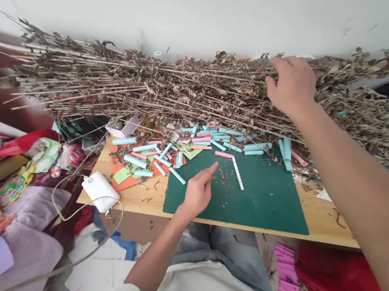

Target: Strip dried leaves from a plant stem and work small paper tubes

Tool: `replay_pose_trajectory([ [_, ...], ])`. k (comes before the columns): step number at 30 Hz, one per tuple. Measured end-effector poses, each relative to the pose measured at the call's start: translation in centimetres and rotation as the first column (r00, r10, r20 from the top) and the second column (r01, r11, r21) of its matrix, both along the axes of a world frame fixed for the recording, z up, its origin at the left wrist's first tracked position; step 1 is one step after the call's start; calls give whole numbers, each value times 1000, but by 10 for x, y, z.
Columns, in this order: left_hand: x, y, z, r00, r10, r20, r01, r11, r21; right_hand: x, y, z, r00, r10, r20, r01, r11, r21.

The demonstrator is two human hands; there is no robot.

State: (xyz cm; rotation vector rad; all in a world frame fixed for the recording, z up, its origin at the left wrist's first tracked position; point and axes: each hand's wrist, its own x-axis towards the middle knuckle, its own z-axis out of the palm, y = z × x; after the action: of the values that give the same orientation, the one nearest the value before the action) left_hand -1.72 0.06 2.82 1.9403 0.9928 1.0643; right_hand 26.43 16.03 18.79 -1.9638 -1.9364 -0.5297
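Observation:
My left hand (199,191) hovers over the green cutting mat (263,203), index finger stretched out and nothing seen in it. Its fingertip is close to a pink paper roll (223,154) and a thin white stick (238,173) lying on the mat. Farther out, my right hand (291,83) is over the bundle of dried plant stalks (169,80), thumb apart from the bent fingers. Whether it touches the stalks is unclear. Several light blue paper rolls (136,161) and pink ones are scattered between the mat and the stalks.
The dried bundle runs along the wall across the wooden table (140,198). A white power bank (101,191) with a cable sits at the left edge. Orange paper (118,165) lies under some rolls. Coloured craft materials (34,161) are heaped at left; red fabric (332,271) is below.

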Motion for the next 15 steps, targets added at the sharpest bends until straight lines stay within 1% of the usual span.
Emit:
replay_pose_trajectory([
  [2,-1,-6,-1,999,-20,-35,19,999,-30,3,14,-4,1000,8,25,-7,998,-64],
  [4,-2,-10,-1,997,-40,-63,36,997,-74,7,22,-9,999,32,22,-30,993,-110],
  [5,-3,-12,-1,997,-42,-71,35,995,-96,9,24,-11,999,46,11,-45,993,-110],
  [7,-3,-14,-2,996,-33,-83,21,991,-133,15,23,-9,997,74,-17,-75,996,-57],
  [9,-1,-16,-2,995,-24,-94,9,987,-159,20,19,1,997,65,-43,-65,998,17],
  [13,5,-15,0,994,-43,-100,25,985,-173,32,1,35,997,-1,-83,11,993,119],
  [15,6,-14,1,994,-51,-97,33,983,-180,42,-10,48,997,6,-72,9,981,194],
])
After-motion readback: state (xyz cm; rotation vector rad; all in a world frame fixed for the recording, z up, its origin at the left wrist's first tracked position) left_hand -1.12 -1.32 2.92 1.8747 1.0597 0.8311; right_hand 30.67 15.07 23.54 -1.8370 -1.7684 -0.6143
